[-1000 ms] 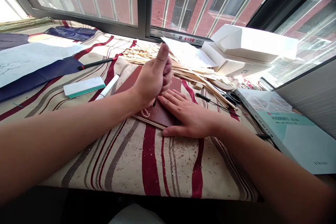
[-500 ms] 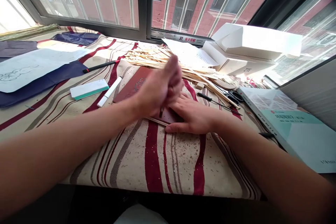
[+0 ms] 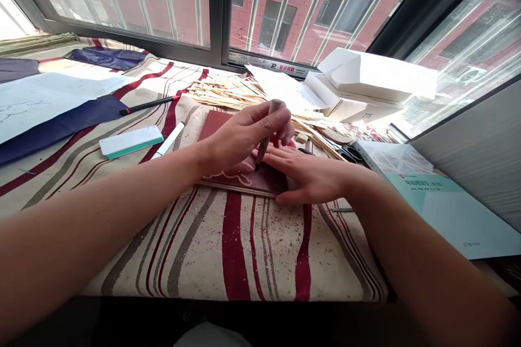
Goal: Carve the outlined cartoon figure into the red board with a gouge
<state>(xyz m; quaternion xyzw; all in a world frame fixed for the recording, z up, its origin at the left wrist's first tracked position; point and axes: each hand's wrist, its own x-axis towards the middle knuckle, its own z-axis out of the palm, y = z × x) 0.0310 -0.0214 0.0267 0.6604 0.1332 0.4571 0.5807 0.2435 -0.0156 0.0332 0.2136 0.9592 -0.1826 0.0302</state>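
Note:
My left hand (image 3: pixel 254 133) is closed round a carving tool (image 3: pixel 264 146) with a pale wooden handle. The tool stands nearly upright, its dark tip down on a reddish-brown board (image 3: pixel 266 180). Pale carved lines of a curvy outline show along the board's near part; my left hand and forearm cover some of its surface. My right hand (image 3: pixel 309 173) lies flat, fingers stretched over the board's right side, with the thumb at the near right corner. Small shavings are scattered on the striped cloth (image 3: pixel 234 249) in front of the board.
Thin wood strips (image 3: pixel 228 91) lie behind the board, near a white box (image 3: pixel 358 100). To the left are a white marker (image 3: pixel 169 141), a white-and-green case (image 3: pixel 131 142), a black-and-red pen (image 3: pixel 148 104) and a drawing sheet (image 3: pixel 52 95). A book (image 3: pixel 439 195) lies at right.
My left hand, blurred and fist-like before, now shows its grip on the tool clearly. The board sits differently, with carved lines now visible near its front edge. The view has shifted slightly.

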